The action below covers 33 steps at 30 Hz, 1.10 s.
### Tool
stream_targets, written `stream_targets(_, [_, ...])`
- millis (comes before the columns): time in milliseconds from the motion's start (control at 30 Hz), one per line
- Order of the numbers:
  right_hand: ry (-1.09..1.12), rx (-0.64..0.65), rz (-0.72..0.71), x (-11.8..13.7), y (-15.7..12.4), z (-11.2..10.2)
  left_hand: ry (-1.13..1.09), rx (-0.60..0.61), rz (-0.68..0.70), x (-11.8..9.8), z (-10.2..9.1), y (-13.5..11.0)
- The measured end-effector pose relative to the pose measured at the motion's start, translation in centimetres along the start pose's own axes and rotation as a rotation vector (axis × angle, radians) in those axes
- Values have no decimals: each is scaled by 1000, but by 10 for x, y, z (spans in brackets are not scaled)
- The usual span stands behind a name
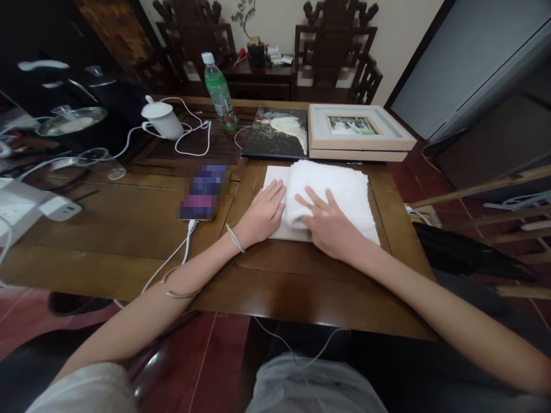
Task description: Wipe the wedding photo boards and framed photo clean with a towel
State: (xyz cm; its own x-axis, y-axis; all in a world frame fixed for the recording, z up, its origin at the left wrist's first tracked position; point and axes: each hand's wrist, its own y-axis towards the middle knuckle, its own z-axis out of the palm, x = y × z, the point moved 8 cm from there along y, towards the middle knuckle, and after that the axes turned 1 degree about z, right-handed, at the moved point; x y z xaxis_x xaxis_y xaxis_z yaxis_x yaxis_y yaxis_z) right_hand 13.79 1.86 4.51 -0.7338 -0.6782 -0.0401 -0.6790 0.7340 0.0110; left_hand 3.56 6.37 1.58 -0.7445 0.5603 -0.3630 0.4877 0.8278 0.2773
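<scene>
A folded white towel (344, 189) lies on a thin white board (275, 174) on the wooden table. My right hand (325, 221) rests on the towel's front left part with its fingers spread; the thumb is partly hidden by the towel's fold. My left hand (263, 212) lies flat on the left side of the board, fingers stretched out, its tips close beside the towel's left edge. Bangles circle my left wrist and forearm.
A phone (203, 192) on a charging cable lies left of my left hand. Behind stand a green-labelled bottle (220, 94), a lidded white cup (162, 119), a dark picture panel (275, 133) and stacked framed pictures (361, 129). A power strip (26, 209) and a clear plastic cup (103, 163) are leftward.
</scene>
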Motion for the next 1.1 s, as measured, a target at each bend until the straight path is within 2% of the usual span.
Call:
stream_targets(167, [132, 57, -85, 42, -47, -12, 2, 10, 2, 2, 2, 1])
stream_targets(300, [248, 108, -118, 44, -57, -22, 0, 18, 9, 3, 3, 1])
stream_targets(400, [256, 93, -77, 21, -43, -23, -20, -1, 11, 3, 3, 0])
stream_targets(567, [102, 26, 65, -21, 7, -11, -90, -38, -11, 1, 0, 1])
stream_targets(633, [38, 34, 133, -25, 28, -5, -182, -96, -32, 1, -7, 2])
stream_targets(700, [-5, 45, 180, -18, 42, -1, -312, -218, -72, 5, -19, 2])
stream_targets(767, [-17, 33, 130, 1, 49, -1, -450, -365, -110, 11, -31, 0])
stream_targets(867, [10, 3, -78, 38, 41, -9, -620, -508, -153, 23, -39, -4])
stream_targets(967, [81, 59, -241, 60, 16, -17, -715, -505, -221, 32, -35, -3])
stream_targets(1100, [208, 146, -340, 64, -19, -33, -659, -429, -251, 28, -31, -1])
